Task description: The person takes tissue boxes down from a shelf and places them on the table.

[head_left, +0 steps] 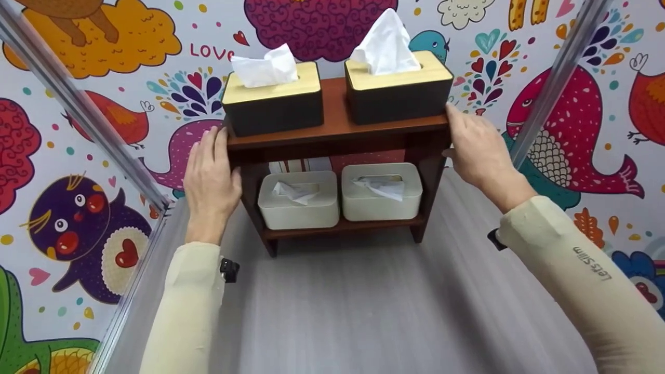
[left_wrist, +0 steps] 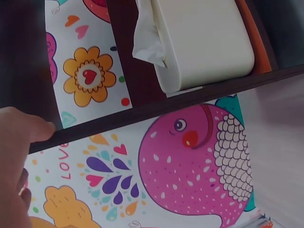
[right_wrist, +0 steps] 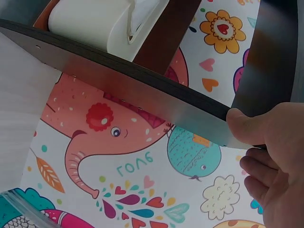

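A small reddish-brown wooden shelf (head_left: pixel 333 106) stands between both hands. My left hand (head_left: pixel 210 179) holds its left upper corner. In the left wrist view the thumb (left_wrist: pixel 40 128) lies at the dark edge of the side panel, with fingers on the outer side. At the opposite corner my right hand (head_left: pixel 480 148) grips the right panel, thumb (right_wrist: pixel 244 124) on the front edge and fingers curled outside. On top sit two black tissue boxes with wooden lids, a left one (head_left: pixel 278 111) and a right one (head_left: pixel 400 98). Below are two cream tissue boxes, left (head_left: pixel 298 214) and right (head_left: pixel 382 208).
Behind the shelf is a wall (head_left: pixel 332 10) printed with colourful cartoon animals. A metal strip (head_left: pixel 98 109) runs along the left side and another metal strip (head_left: pixel 556 78) along the right. A grey, wood-grained surface (head_left: pixel 332 301) lies beneath the shelf.
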Available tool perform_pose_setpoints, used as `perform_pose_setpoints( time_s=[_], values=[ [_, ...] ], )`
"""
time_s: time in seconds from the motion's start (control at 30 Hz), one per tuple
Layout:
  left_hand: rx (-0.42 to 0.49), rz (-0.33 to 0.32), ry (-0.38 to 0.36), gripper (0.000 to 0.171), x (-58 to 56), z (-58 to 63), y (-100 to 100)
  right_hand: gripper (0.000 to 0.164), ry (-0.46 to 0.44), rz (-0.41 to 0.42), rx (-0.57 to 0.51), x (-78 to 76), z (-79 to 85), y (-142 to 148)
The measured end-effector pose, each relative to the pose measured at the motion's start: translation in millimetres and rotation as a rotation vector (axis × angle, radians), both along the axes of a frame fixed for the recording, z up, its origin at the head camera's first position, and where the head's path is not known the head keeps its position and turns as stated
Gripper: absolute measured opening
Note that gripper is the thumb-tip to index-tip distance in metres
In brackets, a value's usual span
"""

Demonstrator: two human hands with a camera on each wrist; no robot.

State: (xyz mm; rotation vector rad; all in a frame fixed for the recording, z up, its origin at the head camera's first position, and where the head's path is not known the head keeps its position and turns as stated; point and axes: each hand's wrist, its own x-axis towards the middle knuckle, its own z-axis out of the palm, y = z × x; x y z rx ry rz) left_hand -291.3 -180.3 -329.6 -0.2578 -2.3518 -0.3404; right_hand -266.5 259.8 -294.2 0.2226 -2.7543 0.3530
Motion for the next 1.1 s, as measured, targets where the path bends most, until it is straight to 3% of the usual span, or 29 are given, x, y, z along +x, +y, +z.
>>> perform_pose_setpoints(
  time_s=[0.23,0.43,0.83,1.1],
  values=[
    [0.007,0.025,-0.008,0.068,1.1,-0.1,-14,0.089,0.011,0.018,0.004,-3.2,-1.6,-13],
    [-0.002,0.063,-0.071,0.068,3.0,2.9,-21,0.086,0.034,0.028,0.047,-6.0,-1.6,-23],
    [-0.128,0.119,-0.170,0.083,6.5,11.7,-18,0.087,0.013,0.025,0.014,-5.1,-0.4,-24],
    [-0.217,0.146,-0.293,0.102,12.1,17.8,-24,0.090,-0.039,0.038,-0.012,-7.4,2.1,-28]
  ],
)
